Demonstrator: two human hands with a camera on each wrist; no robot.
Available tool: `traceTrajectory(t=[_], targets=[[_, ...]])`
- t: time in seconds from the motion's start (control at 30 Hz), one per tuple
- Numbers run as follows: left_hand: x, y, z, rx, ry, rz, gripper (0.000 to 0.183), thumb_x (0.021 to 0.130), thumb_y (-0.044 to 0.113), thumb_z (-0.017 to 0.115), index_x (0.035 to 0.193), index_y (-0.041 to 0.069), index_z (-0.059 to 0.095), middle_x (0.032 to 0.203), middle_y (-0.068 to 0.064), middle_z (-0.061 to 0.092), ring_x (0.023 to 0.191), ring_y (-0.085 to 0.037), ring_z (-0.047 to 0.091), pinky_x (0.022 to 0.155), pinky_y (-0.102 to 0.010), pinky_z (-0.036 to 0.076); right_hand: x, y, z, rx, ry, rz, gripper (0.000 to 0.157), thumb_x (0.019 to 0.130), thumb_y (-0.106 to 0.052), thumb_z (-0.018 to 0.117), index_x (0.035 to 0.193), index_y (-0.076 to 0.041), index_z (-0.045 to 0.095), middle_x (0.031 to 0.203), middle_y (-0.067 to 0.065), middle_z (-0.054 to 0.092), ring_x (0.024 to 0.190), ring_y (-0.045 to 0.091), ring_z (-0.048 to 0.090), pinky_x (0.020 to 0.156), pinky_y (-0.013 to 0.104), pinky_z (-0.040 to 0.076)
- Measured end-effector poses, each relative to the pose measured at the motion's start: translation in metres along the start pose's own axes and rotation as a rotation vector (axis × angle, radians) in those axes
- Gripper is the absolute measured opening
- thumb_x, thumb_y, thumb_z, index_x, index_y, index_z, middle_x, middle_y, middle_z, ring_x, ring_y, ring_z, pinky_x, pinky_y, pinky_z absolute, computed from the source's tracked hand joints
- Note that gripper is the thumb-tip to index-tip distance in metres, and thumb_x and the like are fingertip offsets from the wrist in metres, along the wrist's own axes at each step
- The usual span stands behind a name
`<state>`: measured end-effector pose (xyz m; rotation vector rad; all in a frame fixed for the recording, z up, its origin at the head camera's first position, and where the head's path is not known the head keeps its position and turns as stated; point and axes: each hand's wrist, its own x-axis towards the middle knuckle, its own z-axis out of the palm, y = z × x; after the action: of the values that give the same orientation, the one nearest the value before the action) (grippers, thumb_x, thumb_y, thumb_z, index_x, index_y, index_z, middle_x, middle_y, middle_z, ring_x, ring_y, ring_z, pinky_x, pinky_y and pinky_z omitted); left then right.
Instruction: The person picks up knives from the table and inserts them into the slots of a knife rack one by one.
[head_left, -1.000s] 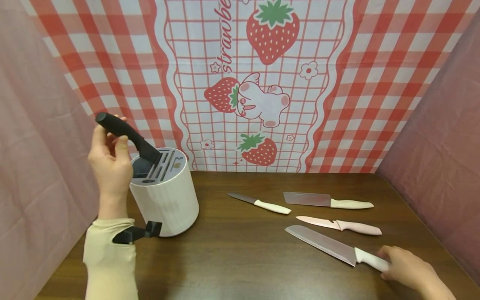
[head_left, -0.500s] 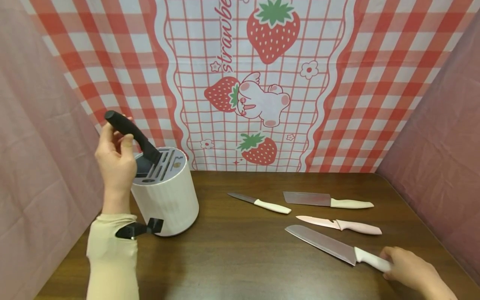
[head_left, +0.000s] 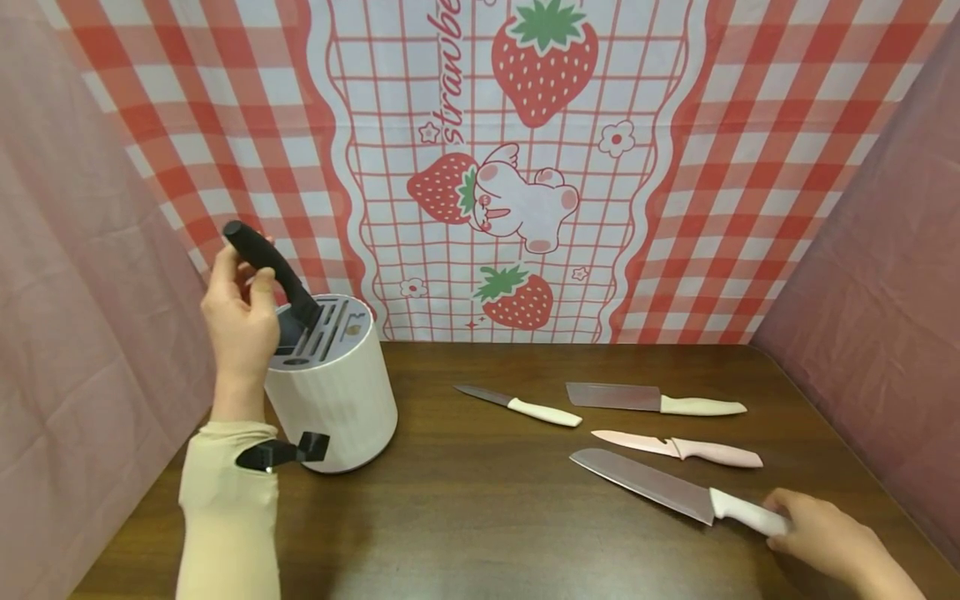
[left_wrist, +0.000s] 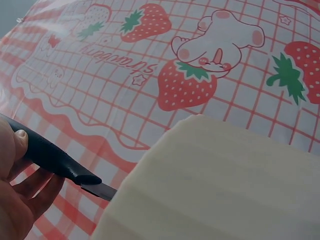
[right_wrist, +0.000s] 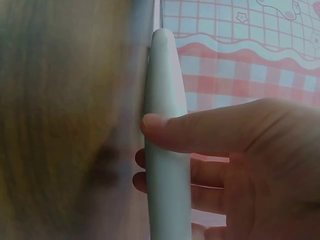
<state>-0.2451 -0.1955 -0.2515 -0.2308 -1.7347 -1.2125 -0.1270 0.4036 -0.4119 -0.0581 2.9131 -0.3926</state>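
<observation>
At the left in the head view, my left hand (head_left: 240,317) grips the black handle of a knife (head_left: 266,262), which leans out of the top of a white round knife block (head_left: 337,408). A short stretch of its metal blade (left_wrist: 98,190) shows above the block's rim in the left wrist view; the remainder is hidden. My right hand (head_left: 821,533) holds a large wide-bladed kitchen knife (head_left: 652,483) by its white handle (right_wrist: 167,100), thumb on one side and fingers round the other. Its blade points left, close over the table.
On the wooden table (head_left: 480,517) lie a small paring knife (head_left: 543,412), a cleaver-shaped knife (head_left: 615,397) and a pink knife (head_left: 720,453), all near the large knife. A strawberry-print cloth (head_left: 525,208) hangs behind; pink cloths (head_left: 870,275) flank the sides.
My left hand has shifted right and a little up, bringing the black handle more upright in the block. My right hand has raised the large knife's handle slightly.
</observation>
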Motion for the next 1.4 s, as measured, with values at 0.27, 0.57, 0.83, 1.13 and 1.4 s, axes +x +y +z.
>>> traceTrajectory(t=[0.27, 0.57, 0.83, 1.13, 1.4], targets=[[-0.001, -0.003, 0.002, 0.035, -0.029, -0.036, 0.03, 0.09, 0.007, 0.053, 0.12, 0.003, 0.054, 0.11, -0.008, 0.062, 0.09, -0.001, 0.054, 0.077, -0.014, 0.045, -0.005, -0.004, -0.008, 0.004, 0.008, -0.012, 0.037, 0.072, -0.023, 0.072, 0.101, -0.005, 0.059, 0.087, 0.003, 0.062, 0.077, 0.019, 0.055, 0.058, 0.043, 0.045], [0.0, -0.01, 0.006, 0.08, -0.049, -0.061, 0.031, 0.09, 0.008, 0.052, 0.121, 0.006, 0.054, 0.108, -0.013, 0.062, 0.085, 0.002, 0.054, 0.07, -0.01, 0.043, -0.012, -0.002, -0.015, 0.001, 0.062, -0.067, 0.043, 0.073, -0.026, 0.072, 0.105, 0.0, 0.059, 0.092, 0.011, 0.064, 0.081, 0.026, 0.06, 0.06, 0.046, 0.048], [-0.001, -0.014, 0.008, 0.118, -0.076, -0.107, 0.031, 0.09, 0.008, 0.052, 0.122, 0.005, 0.054, 0.104, -0.013, 0.062, 0.088, 0.001, 0.054, 0.071, -0.011, 0.042, -0.015, 0.002, -0.019, 0.001, 0.155, -0.103, 0.044, 0.073, -0.028, 0.073, 0.104, 0.001, 0.06, 0.095, 0.018, 0.064, 0.082, 0.035, 0.061, 0.061, 0.053, 0.048], [0.0, -0.021, 0.012, 0.154, -0.096, -0.137, 0.032, 0.091, 0.007, 0.051, 0.123, 0.005, 0.053, 0.108, -0.014, 0.062, 0.098, -0.021, 0.059, 0.078, -0.016, 0.045, -0.02, -0.004, -0.027, 0.015, 0.197, -0.065, 0.043, 0.074, -0.032, 0.072, 0.105, -0.004, 0.062, 0.091, 0.013, 0.066, 0.076, 0.026, 0.059, 0.056, 0.044, 0.046], [-0.002, -0.025, 0.014, 0.168, -0.114, -0.157, 0.033, 0.091, 0.006, 0.049, 0.124, 0.005, 0.051, 0.109, -0.017, 0.061, 0.099, -0.026, 0.059, 0.083, -0.024, 0.047, -0.027, -0.012, -0.035, 0.014, 0.228, -0.032, 0.045, 0.074, -0.039, 0.071, 0.108, -0.01, 0.061, 0.088, 0.008, 0.065, 0.068, 0.016, 0.049, 0.05, 0.033, 0.04]])
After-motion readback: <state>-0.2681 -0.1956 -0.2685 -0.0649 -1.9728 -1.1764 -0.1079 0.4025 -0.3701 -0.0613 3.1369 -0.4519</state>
